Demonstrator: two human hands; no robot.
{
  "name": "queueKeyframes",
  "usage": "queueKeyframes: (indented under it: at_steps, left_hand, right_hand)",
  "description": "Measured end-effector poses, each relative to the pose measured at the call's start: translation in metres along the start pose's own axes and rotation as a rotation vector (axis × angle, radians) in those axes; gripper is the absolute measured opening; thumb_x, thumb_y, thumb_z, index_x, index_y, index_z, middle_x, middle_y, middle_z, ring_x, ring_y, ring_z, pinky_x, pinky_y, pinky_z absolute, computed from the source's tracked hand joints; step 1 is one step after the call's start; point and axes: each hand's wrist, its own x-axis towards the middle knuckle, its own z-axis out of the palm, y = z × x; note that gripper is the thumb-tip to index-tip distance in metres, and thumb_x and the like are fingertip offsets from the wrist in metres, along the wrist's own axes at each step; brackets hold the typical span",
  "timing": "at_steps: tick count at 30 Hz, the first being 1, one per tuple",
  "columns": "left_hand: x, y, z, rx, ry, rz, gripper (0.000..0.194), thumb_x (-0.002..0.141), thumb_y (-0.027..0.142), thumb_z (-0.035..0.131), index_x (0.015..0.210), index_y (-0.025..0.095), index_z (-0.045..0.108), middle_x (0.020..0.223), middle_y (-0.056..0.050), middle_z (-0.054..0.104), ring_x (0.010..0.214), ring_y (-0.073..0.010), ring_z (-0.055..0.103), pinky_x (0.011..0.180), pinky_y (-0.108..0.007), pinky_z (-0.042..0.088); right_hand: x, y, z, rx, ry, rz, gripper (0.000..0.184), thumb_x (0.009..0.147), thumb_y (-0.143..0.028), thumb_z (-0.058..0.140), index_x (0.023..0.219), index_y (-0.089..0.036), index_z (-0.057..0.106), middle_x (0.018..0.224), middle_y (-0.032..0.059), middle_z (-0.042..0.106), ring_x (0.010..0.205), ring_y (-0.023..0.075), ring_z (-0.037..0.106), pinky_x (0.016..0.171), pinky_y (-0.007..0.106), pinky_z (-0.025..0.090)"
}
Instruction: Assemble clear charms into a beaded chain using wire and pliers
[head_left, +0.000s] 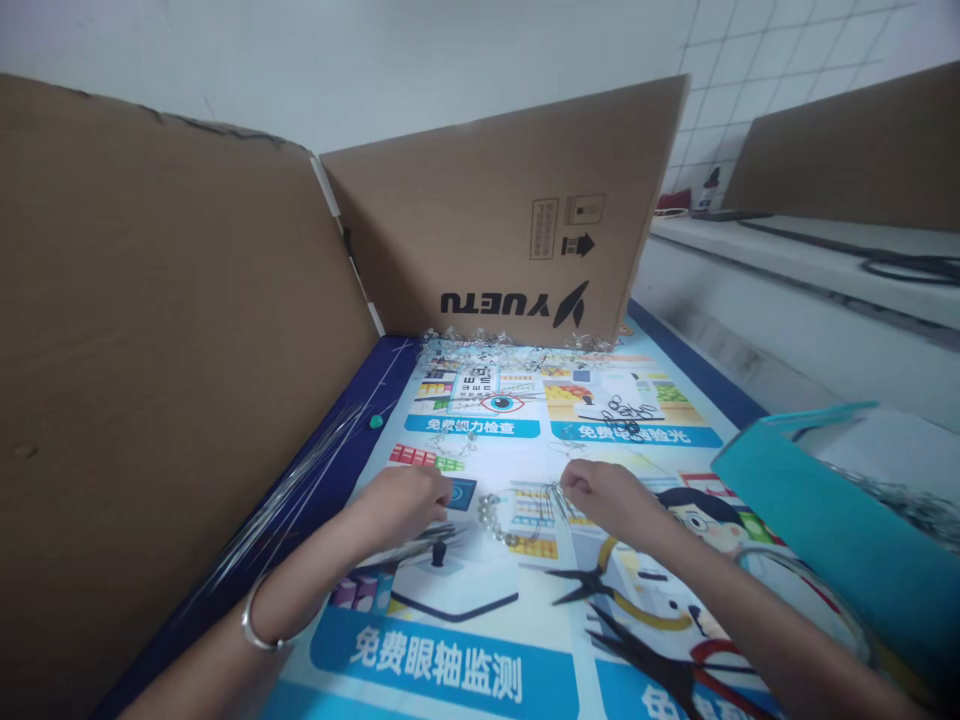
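Left forearm (pixel 300 600): nearest, silver bangle (pixel 259 622) at the wrist.
Left hand (pixel 409 497): grip curled; cannot tell whether it holds anything.
Right hand (pixel 607 492): grip curled at thin wires (pixel 559 502); cannot tell whether it is closed on them.
Clear beads (pixel 492 520): curved row between the hands, on the printed tabletop (pixel 480 655).
Tools: yellow-handled pliers (pixel 600 584), red-handled tool (pixel 675 668) nearer the camera.
Teal box (pixel 832 520): right side, open, a tangled mass of thin silvery pieces (pixel 911 510) inside.
Black loops (pixel 628 418): loose pile beyond the right hand.
Cardboard panels (pixel 480 220): upright, left and back.
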Motion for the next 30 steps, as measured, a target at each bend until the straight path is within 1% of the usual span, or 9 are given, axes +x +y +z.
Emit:
queueKeyframes:
  at_steps: [1,3,6,9,14,18,22,26,30]
  left_hand:
    - [0.0,-0.001,0.004,0.074,-0.014,-0.011,0.013,0.072,0.021,0.049,0.068,0.017,0.06,0.071,-0.004,0.064,0.065,-0.0173,0.057,0.054,-0.023,0.035]
    - [0.002,-0.001,0.012,0.156,-0.037,0.003,0.012,0.071,0.021,0.049,0.07,0.017,0.061,0.075,-0.006,0.065,0.068,-0.0191,0.059,0.055,-0.024,0.036]
    - [0.003,0.001,0.022,0.178,-0.065,0.044,0.013,0.071,0.021,0.049,0.072,0.017,0.061,0.077,-0.008,0.066,0.069,-0.0213,0.06,0.056,-0.025,0.038]
    - [0.003,0.003,0.025,0.172,-0.082,0.058,0.017,0.074,0.019,0.045,0.074,0.016,0.062,0.078,-0.01,0.066,0.069,-0.0222,0.06,0.058,-0.027,0.04]
    - [0.001,0.006,0.021,0.193,-0.105,0.085,0.023,0.076,0.016,0.039,0.078,0.013,0.061,0.081,-0.013,0.066,0.07,-0.0219,0.06,0.061,-0.029,0.041]
    - [0.0,0.01,0.014,0.176,-0.103,0.09,0.022,0.073,0.015,0.039,0.074,0.015,0.061,0.079,-0.01,0.066,0.069,-0.021,0.06,0.059,-0.028,0.04]
    - [-0.002,0.011,0.009,0.148,-0.086,0.108,0.019,0.071,0.016,0.04,0.069,0.018,0.06,0.073,-0.006,0.065,0.065,-0.0198,0.058,0.055,-0.026,0.036]
    - [-0.002,0.011,0.008,0.124,-0.085,0.121,0.019,0.068,0.016,0.041,0.065,0.019,0.06,0.07,-0.004,0.064,0.063,-0.018,0.056,0.055,-0.025,0.035]
    - [-0.002,0.01,0.01,0.11,-0.083,0.131,0.017,0.067,0.015,0.043,0.063,0.02,0.059,0.071,-0.002,0.064,0.063,-0.0169,0.055,0.055,-0.024,0.034]
  right_hand:
    - [0.001,0.001,0.0,-0.053,-0.006,0.003,0.016,0.076,-0.018,0.04,0.065,-0.019,0.053,0.064,-0.0001,0.059,0.059,0.0116,0.052,0.05,0.022,0.028]
    - [0.001,0.001,0.0,-0.09,-0.014,0.011,0.017,0.076,-0.019,0.041,0.063,-0.019,0.051,0.061,0.0001,0.057,0.055,0.0115,0.049,0.049,0.022,0.025]
    - [-0.001,-0.002,0.001,-0.141,-0.003,0.013,0.019,0.078,-0.024,0.041,0.062,-0.019,0.049,0.061,0.0006,0.056,0.054,0.0116,0.047,0.048,0.023,0.021]
    - [-0.002,-0.004,0.001,-0.19,0.01,-0.005,0.022,0.08,-0.029,0.04,0.063,-0.019,0.049,0.062,0.0011,0.055,0.055,0.0119,0.047,0.048,0.023,0.02]
    - [-0.003,-0.004,0.0,-0.258,0.027,-0.034,0.023,0.081,-0.03,0.04,0.065,-0.019,0.051,0.065,0.0015,0.056,0.056,0.0123,0.049,0.048,0.023,0.022]
    - [-0.003,-0.005,-0.001,-0.278,0.031,-0.033,0.023,0.082,-0.03,0.038,0.068,-0.019,0.053,0.07,0.0025,0.058,0.061,0.0135,0.052,0.05,0.024,0.025]
    - [-0.005,-0.008,-0.002,-0.299,0.038,-0.032,0.024,0.083,-0.031,0.037,0.071,-0.02,0.055,0.073,0.0028,0.058,0.061,0.014,0.052,0.05,0.024,0.025]
    - [-0.009,-0.014,-0.004,-0.344,0.062,-0.053,0.024,0.083,-0.03,0.037,0.069,-0.019,0.053,0.071,0.0026,0.058,0.059,0.0136,0.052,0.048,0.023,0.023]
    - [-0.011,-0.016,-0.003,-0.389,0.07,-0.076,0.026,0.085,-0.029,0.036,0.069,-0.019,0.053,0.072,0.0027,0.058,0.06,0.0143,0.054,0.05,0.024,0.024]
